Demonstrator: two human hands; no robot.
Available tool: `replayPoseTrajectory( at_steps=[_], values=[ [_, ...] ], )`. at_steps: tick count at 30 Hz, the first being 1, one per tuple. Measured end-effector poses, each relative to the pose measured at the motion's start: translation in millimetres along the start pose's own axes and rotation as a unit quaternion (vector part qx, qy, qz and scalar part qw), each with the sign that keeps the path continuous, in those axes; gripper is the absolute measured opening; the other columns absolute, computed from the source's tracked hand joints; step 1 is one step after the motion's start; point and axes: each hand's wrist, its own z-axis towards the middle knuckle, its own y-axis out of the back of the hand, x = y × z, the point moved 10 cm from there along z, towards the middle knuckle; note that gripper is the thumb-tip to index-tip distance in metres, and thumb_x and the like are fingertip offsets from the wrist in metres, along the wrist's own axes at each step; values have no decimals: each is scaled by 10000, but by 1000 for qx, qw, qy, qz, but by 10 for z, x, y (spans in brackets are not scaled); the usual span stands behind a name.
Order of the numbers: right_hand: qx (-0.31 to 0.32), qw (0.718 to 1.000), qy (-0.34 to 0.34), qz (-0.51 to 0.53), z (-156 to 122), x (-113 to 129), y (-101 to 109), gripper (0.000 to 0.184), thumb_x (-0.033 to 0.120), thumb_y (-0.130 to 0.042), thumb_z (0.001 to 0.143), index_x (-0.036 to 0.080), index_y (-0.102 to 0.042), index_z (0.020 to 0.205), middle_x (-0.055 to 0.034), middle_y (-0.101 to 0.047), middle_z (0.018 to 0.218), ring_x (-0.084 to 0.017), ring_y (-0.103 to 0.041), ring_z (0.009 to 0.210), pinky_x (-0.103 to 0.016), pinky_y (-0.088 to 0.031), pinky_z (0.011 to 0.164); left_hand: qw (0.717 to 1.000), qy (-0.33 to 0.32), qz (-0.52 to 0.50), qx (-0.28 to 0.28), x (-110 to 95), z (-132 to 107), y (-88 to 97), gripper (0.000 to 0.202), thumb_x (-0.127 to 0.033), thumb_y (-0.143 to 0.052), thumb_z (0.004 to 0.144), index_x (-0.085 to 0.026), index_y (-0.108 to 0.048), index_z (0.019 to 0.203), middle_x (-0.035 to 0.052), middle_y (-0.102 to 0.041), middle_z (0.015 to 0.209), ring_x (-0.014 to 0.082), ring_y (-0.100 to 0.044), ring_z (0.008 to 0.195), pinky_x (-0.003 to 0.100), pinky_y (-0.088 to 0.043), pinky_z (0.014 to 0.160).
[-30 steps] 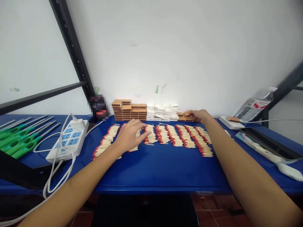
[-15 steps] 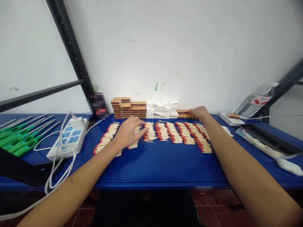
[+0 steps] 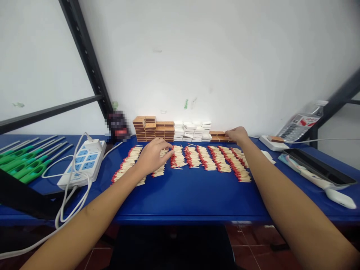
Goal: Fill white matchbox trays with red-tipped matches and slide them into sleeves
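My left hand (image 3: 154,155) rests over the rows of red-headed matches (image 3: 178,155) on the blue table. Its thumb stands apart from the bent fingers, and nothing shows between them. My right hand (image 3: 237,135) reaches to the back, with its fingertips on the right end of a low row of brown matchboxes (image 3: 218,137); the undersides of those fingers are hidden. White matchbox trays (image 3: 192,131) are stacked just left of that row. Farther left stands a taller stack of brown matchboxes (image 3: 164,131), with one box lying askew on top.
On the left lie a white power strip (image 3: 82,161) with looped cables and several green-handled lighters (image 3: 33,168). To the right are a white box (image 3: 274,143) with a brown matchbox on it, a leaning plastic bottle (image 3: 303,122) and a dark tray (image 3: 317,165). A black shelf frame (image 3: 87,56) rises at left.
The camera view has shifted slightly. Both hands stay at nearly the same places, the left over the matches and the right at the end of the low matchbox row.
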Motion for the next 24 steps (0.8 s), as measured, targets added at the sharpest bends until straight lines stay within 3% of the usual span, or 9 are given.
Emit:
replayPoseTrajectory(
  at_steps=[3, 8, 12, 16, 24],
  values=[
    [-38, 998, 4, -51, -66, 90, 120, 177, 184, -766, 906, 75, -807, 1039, -224, -777, 1076, -357, -738, 1043, -470, -585, 941, 1000, -3, 4, 9, 17, -1, -24, 154, -294, -668, 1060, -232, -764, 957, 57, -792, 969, 255, -702, 958, 415, -553, 895],
    [-100, 987, 75, -98, -249, 430, 250, 212, 219, -651, 922, 130, -802, 1042, -208, -776, 1066, -359, -709, 1018, -460, -544, 924, 999, 8, 37, 6, 117, 6, 44, 183, -351, -700, 1048, -238, -746, 913, 56, -779, 945, 261, -690, 935, 411, -544, 858],
    [-126, 976, 136, -117, -404, 661, 309, 210, 240, -617, 922, 156, -784, 1018, -175, -776, 1034, -329, -688, 969, -420, -521, 882, 995, 29, 92, -14, 415, 155, 223, 74, -293, -739, 997, -227, -772, 994, 105, -778, 1017, 326, -668, 1013, 487, -536, 927],
    [-139, 966, 178, -130, -541, 807, 358, 216, 233, -580, 943, 158, -771, 1011, -169, -776, 1027, -315, -675, 926, -403, -499, 838, 990, 38, 136, -20, 741, 398, 351, 136, -241, -812, 918, -224, -787, 1051, 144, -765, 1091, 388, -625, 1146, 551, -486, 1029],
    [-146, 950, 235, -148, -707, 976, 397, 241, 237, -523, 995, 165, -745, 1057, -164, -769, 1125, -312, -673, 999, -393, -471, 851, 983, 53, 175, -7, 1095, 643, 306, 111, -336, -831, 920, -265, -783, 988, 139, -792, 985, 400, -588, 1125, 557, -411, 1025]
  ],
)
